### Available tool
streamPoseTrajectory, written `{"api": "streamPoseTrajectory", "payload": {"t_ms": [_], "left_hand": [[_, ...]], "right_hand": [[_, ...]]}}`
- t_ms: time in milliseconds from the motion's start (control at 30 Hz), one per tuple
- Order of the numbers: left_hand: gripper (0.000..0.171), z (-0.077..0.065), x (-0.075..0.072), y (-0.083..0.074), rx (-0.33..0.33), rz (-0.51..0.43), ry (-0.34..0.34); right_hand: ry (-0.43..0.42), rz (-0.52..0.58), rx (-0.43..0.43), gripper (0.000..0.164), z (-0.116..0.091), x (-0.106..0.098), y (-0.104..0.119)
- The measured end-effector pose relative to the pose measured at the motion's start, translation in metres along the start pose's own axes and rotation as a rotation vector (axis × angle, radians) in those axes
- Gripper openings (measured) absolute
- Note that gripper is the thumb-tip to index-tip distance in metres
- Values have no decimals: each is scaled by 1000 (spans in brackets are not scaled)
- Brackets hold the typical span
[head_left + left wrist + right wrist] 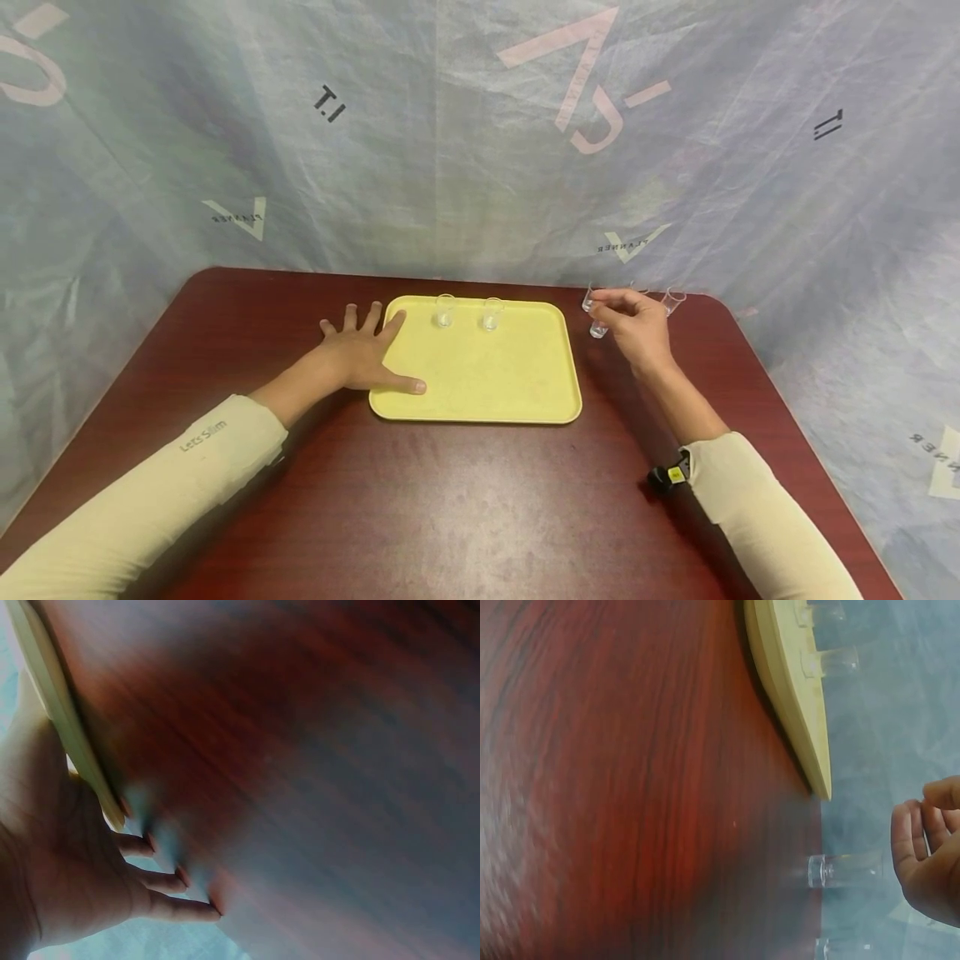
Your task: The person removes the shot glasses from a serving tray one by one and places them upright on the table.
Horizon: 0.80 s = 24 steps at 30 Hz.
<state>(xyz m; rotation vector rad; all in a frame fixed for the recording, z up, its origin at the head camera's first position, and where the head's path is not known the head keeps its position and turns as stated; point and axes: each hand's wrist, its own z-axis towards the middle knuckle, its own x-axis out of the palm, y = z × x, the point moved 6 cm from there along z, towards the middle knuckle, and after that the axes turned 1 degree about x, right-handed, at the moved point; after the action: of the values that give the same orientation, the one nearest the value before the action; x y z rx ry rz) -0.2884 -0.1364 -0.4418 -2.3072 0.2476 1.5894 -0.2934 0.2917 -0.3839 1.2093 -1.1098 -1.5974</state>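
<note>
Grey, wrinkled sheeting (465, 158) printed with pink, pale and black lettering hangs behind the dark red-brown bench (465, 500) and down both its sides, and on the bench lies a yellow tray (480, 375) with rounded corners and a raised rim. Two small clear glasses stand upright on the tray near its far rim, one (445, 313) closer to the tray's left end and the other (491, 317) just to the right of it. At the tray's left edge, the left hand (363, 354) has its fingers spread wide, the thumb reaching over onto the tray and the outer fingertips beyond its edge. Right of the tray, well apart from the left one, the right hand (637, 329) is bent at the fingers, the thumb near the fingertips, close to an upright clear glass (597, 331); whether it pinches that glass I cannot tell. More clear glasses, partly hidden by this hand, stand on the bench beyond the tray's far right corner. Both forearms wear cream sleeves (172, 483), and a black wrist device (671, 475) with a yellow patch sits nearer the person than the tray.
</note>
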Motion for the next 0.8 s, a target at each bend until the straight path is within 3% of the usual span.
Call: {"api": "streamPoseTrajectory", "payload": {"t_ms": [367, 800], "left_hand": [[147, 4, -3, -3, 1, 5, 14], [148, 2, 0, 1, -14, 6, 7]], "right_hand": [[74, -31, 21, 31, -6, 11, -3], [160, -48, 45, 36, -1, 37, -8]]}}
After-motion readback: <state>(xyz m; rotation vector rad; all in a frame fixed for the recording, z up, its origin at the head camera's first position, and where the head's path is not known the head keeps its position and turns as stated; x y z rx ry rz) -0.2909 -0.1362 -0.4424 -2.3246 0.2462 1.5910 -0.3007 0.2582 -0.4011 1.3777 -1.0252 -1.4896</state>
